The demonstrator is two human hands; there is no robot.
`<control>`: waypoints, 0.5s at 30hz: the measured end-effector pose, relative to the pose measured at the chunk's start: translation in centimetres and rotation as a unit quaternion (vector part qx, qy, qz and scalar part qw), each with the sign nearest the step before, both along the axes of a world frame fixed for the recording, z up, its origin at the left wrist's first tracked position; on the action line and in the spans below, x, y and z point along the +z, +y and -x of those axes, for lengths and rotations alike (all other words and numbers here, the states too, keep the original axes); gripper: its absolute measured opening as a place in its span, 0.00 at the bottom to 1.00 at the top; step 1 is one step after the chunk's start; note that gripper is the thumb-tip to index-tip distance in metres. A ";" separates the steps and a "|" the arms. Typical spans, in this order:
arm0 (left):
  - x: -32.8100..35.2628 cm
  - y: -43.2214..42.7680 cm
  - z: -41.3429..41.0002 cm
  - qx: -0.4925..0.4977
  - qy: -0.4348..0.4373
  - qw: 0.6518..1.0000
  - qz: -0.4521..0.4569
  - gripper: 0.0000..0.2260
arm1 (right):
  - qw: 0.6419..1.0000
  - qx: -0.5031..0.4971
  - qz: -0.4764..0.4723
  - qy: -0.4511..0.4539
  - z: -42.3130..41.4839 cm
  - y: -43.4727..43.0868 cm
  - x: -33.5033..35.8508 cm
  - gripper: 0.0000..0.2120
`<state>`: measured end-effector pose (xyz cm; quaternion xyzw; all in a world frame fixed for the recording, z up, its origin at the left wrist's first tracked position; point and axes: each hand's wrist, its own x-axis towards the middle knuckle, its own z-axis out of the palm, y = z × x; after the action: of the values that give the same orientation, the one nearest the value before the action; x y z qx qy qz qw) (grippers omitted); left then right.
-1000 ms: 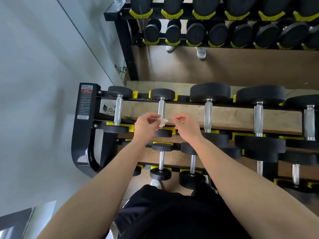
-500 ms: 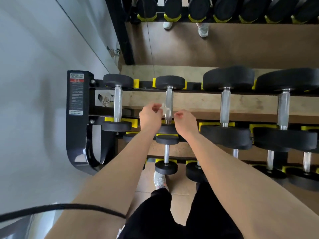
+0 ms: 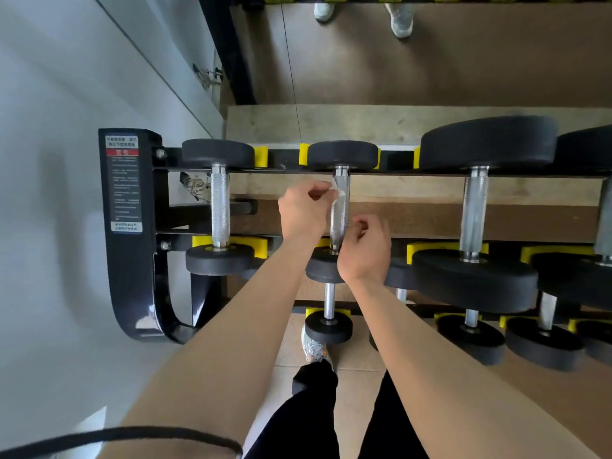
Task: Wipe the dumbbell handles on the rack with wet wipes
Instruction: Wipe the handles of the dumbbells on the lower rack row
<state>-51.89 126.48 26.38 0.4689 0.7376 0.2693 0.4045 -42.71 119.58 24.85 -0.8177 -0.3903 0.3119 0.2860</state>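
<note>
A black rack (image 3: 132,260) with yellow cradles holds several black dumbbells with knurled steel handles. The second dumbbell handle (image 3: 341,223) on the top tier lies between my hands. My left hand (image 3: 303,210) pinches a thin white wet wipe (image 3: 339,191) against the far part of this handle. My right hand (image 3: 366,248) sits at the handle's near end, fingers curled, and appears to pinch the wipe's other end. The wipe lies stretched along the handle. To the left is a small dumbbell (image 3: 220,207), to the right a larger one (image 3: 475,210).
Lower tiers carry more dumbbells (image 3: 329,301) under my forearms. A grey wall (image 3: 49,226) runs along the left, close to the rack's end. A mirror (image 3: 430,54) behind the rack reflects shoes. A black cable (image 3: 132,435) crosses the bottom left.
The view has moved closer to the rack. My hands have drawn apart along the second handle, left toward its far end and right toward its near end, with the wipe laid over it.
</note>
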 end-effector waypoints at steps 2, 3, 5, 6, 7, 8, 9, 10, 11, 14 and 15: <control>-0.5 -0.7 0.0 -0.002 0.003 1.000 -0.007 0.10 | 1.000 0.004 -0.010 -0.007 0.1 -0.1 -0.3 0.07; -0.7 -0.8 0.0 -0.001 0.003 1.000 -0.014 0.10 | 1.000 0.006 -0.016 -0.009 0.1 -0.2 -0.5 0.07; -0.7 -0.5 -0.1 0.005 0.004 1.000 -0.028 0.08 | 1.000 0.006 -0.023 -0.010 0.0 -0.2 -0.6 0.08; -0.5 -0.2 -0.3 0.011 0.002 0.999 -0.035 0.06 | 1.000 0.005 -0.022 -0.010 0.0 -0.2 -0.6 0.08; -0.3 0.2 -0.5 0.021 -0.002 0.999 -0.041 0.05 | 1.000 0.005 -0.021 -0.008 0.0 -0.1 -0.7 0.08; -0.1 0.5 -0.7 0.033 -0.010 0.998 -0.047 0.04 | 1.000 0.005 -0.020 -0.007 0.0 -0.1 -0.7 0.08; 0.1 0.7 -0.9 0.043 -0.019 0.998 -0.050 0.03 | 1.000 0.005 -0.019 -0.004 0.0 -0.1 -0.7 0.09; 0.2 0.7 -1.0 0.046 -0.024 0.997 -0.052 0.03 | 1.000 0.004 -0.018 -0.003 0.0 -0.1 -0.8 0.09; 0.1 0.7 -1.0 0.040 -0.024 0.997 -0.054 0.03 | 1.000 0.004 -0.018 -0.002 0.0 -0.1 -0.8 0.09; -0.1 -0.3 -0.1 -0.008 0.002 1.000 -0.027 0.05 | 1.000 0.005 -0.017 0.003 -0.1 -0.2 -0.9 0.09; -0.2 -0.9 0.4 -0.036 0.016 0.999 -0.016 0.05 | 1.000 0.004 -0.018 0.004 -0.1 -0.2 -1.0 0.09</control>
<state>-52.28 125.58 26.19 0.5053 0.7226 0.2586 0.3945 -42.62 119.37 23.89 -0.8094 -0.3984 0.3091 0.3009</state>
